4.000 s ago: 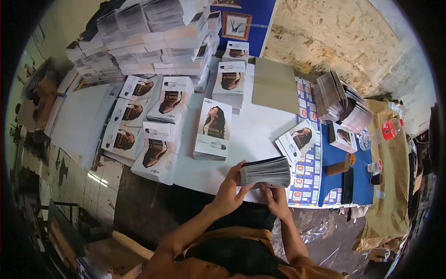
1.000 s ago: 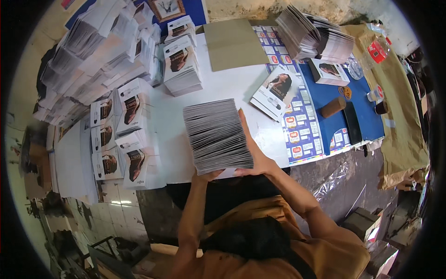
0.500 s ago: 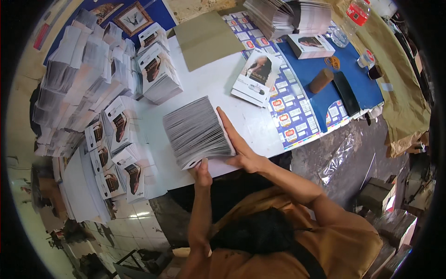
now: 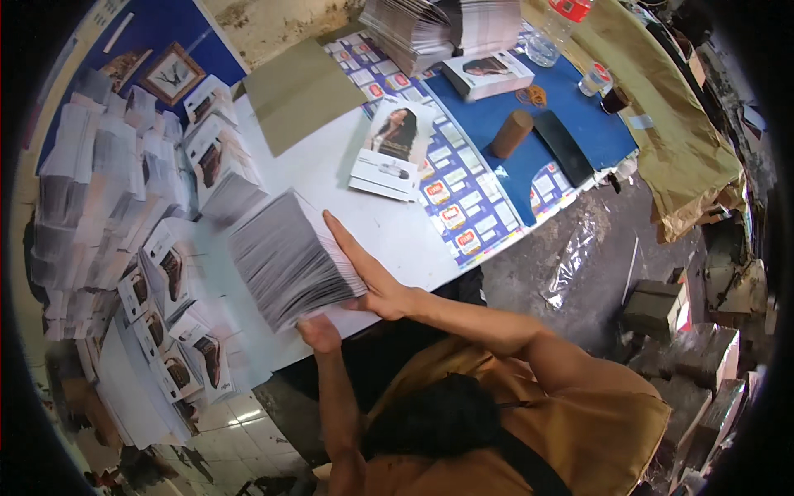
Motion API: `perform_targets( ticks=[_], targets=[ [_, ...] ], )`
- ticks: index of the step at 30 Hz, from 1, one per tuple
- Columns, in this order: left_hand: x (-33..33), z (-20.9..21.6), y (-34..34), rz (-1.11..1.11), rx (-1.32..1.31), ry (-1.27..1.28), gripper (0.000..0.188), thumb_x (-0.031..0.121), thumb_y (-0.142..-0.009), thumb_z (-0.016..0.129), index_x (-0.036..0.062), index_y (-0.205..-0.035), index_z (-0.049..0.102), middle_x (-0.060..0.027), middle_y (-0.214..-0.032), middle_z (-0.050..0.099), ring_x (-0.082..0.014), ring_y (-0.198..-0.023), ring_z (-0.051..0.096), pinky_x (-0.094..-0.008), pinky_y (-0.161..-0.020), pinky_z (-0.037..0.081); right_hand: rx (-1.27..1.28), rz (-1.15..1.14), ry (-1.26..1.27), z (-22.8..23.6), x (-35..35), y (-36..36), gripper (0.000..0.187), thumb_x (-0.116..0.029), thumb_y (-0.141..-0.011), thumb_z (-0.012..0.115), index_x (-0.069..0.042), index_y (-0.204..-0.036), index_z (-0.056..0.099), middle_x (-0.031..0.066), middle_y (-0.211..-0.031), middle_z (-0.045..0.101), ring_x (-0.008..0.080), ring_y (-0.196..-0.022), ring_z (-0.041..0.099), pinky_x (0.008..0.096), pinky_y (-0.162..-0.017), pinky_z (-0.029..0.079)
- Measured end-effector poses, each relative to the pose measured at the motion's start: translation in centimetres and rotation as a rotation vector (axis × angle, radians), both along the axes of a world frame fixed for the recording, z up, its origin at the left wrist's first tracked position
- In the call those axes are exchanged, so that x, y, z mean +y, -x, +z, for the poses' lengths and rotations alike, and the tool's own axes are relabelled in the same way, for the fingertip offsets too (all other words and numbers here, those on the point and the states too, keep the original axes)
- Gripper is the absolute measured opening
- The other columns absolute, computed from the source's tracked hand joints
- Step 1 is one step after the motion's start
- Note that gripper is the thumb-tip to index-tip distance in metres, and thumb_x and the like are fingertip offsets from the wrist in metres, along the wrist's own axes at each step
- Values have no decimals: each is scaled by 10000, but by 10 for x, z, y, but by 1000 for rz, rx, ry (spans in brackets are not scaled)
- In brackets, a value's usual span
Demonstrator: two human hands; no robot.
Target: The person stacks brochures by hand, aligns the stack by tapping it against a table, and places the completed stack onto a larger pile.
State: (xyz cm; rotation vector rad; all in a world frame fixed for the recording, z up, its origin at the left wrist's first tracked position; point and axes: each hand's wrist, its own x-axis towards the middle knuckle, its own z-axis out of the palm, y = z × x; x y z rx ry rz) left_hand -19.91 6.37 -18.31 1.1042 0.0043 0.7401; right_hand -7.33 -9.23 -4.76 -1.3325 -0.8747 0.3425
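Observation:
I hold a thick stack of printed leaflets [image 4: 294,260] over the near part of the white table, its many thin page edges turned up. My right hand [image 4: 376,285] lies along the stack's right side, with the fingers stretched against it. At the near end my left hand [image 4: 320,332] grips the corner; its fingers are partly hidden under the stack. Left of the stack, several bundles of leaflets with a brown shoe picture [image 4: 211,360] lie in rows. Another such bundle [image 4: 222,169] stands just beyond them.
Tall piles of leaflets [image 4: 107,198] fill the left side. A small leaflet pile [image 4: 393,149] lies right of centre, near a brown board [image 4: 302,95]. On the blue mat are a brown cylinder [image 4: 511,134], a black oblong thing [image 4: 564,149] and rubber bands [image 4: 533,96]. A plastic bottle [image 4: 558,29] stands beyond.
The view has shifted, so the table's things sit further left and slightly differently turned. The stack stays between my hands and its page edges look more slanted and fanned.

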Motion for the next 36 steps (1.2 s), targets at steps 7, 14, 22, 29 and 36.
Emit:
perform_targets(
  ticks=[7,14,22,29,36],
  targets=[
    [7,-1,4,15,-13,38,479,363,-982,447,35,-1330,458,-156,-1422,455,-286,-1325,423,-446,-1159,279,-48,3,-46,2,1,-1,1040,-236,-723,556,28,-1551,-14,233,-1630,-23,352,-1517,-8,411,-1222,30],
    [-7,16,-12,166,35,68,511,378,-998,390,-8,-1328,453,-166,-1452,439,-304,-1342,409,-479,-1155,289,5,39,19,6,-5,-5,1020,-235,-741,547,26,-1552,-13,230,-1631,-26,339,-1519,-14,400,-1222,31],
    [-5,-24,-3,221,-80,-101,507,282,-921,554,40,-1350,434,-144,-1453,429,-363,-1351,385,-499,-1181,259,-18,48,-23,-6,-2,-4,935,-530,-925,397,40,-1548,-5,240,-1629,1,348,-1515,42,389,-1209,79],
    [29,62,-12,34,289,-603,749,295,-813,745,-32,-1392,401,-185,-1383,453,-319,-1310,428,-439,-1101,337,27,86,110,17,-21,-33,1074,-97,-676,738,-38,-1567,140,206,-1492,345,313,-1411,323,413,-1180,196],
    [50,157,-31,-68,485,-608,699,165,-642,907,16,-1215,535,-122,-1177,599,-255,-1122,592,-374,-958,467,-183,189,198,19,-25,-63,719,-116,-706,741,-15,-1366,475,182,-1380,481,327,-1330,425,415,-1138,290]
  ],
)
